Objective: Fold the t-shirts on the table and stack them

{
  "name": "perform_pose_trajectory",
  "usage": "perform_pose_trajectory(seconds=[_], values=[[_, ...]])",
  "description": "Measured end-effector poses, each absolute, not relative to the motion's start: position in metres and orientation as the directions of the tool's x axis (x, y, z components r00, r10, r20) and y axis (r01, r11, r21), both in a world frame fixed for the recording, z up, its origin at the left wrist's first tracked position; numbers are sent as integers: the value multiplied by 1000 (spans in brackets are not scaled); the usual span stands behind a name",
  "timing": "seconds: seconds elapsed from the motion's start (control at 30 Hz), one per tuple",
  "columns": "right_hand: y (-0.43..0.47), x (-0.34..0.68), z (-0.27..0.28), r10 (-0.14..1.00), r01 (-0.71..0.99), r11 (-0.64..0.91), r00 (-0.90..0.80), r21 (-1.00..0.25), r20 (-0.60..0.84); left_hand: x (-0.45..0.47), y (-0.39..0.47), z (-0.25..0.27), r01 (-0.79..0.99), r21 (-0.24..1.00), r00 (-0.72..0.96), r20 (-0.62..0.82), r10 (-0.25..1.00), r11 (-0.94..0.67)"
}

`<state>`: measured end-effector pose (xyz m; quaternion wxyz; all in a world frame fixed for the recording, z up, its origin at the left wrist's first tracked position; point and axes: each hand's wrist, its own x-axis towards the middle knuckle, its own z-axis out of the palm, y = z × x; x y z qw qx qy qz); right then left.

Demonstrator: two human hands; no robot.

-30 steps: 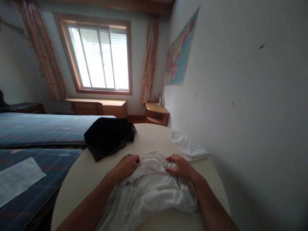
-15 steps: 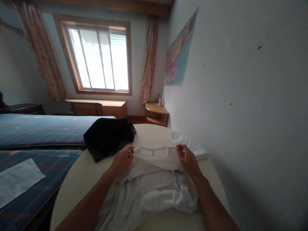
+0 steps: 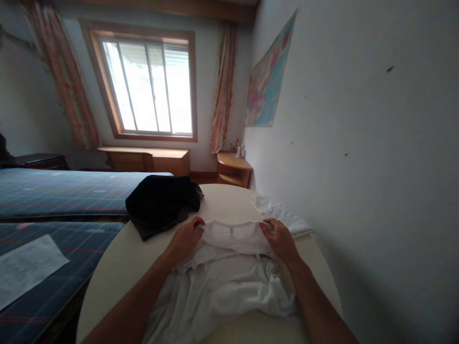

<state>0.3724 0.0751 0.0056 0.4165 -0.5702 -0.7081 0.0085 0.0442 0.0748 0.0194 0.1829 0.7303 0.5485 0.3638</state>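
Over on my left, a sheet of paper (image 3: 28,267) lies on the nearer plaid mattress (image 3: 89,248), just beside the round tabletop (image 3: 224,197). A black cloth (image 3: 161,203) sits in a loose heap on the tabletop's far left edge, not laid out at all.

Next comes the person's left hand (image 3: 189,235), thumb and fingers pinching one end of a white shirt's (image 3: 222,282) collar. The shirt lies in the middle of the tabletop and runs down toward the near edge. As I judge it, the top part is in order: the collar is drawn out nearly straight between the hands, its neck label (image 3: 231,231) showing. Below that the work looks far from finished, for the body is rumpled and bunched, with no crisp fold anywhere I can see.

The right hand (image 3: 278,237) pinches the collar's other end. Just past it, along the tabletop's far right edge near the wall (image 3: 358,200), rests another white cloth (image 3: 289,219), flat and seemingly folded; that one looks done.
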Motion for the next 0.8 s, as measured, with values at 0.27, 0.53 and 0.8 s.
perform_pose_trajectory(seconds=[0.27, 0.53, 0.8], values=[[69, 375, 13, 799, 796, 250, 152, -552, 582, 51, 73, 21, 555, 745, 69, 402, 913, -370], [71, 375, 11, 772, 798, 241, 186, -552, 607, 58, 63, 23, 554, 702, 72, 496, 865, -448], [69, 378, 13, 859, 831, 168, 141, -530, 493, 39, 72, 26, 794, 525, 41, 457, 888, -307]])
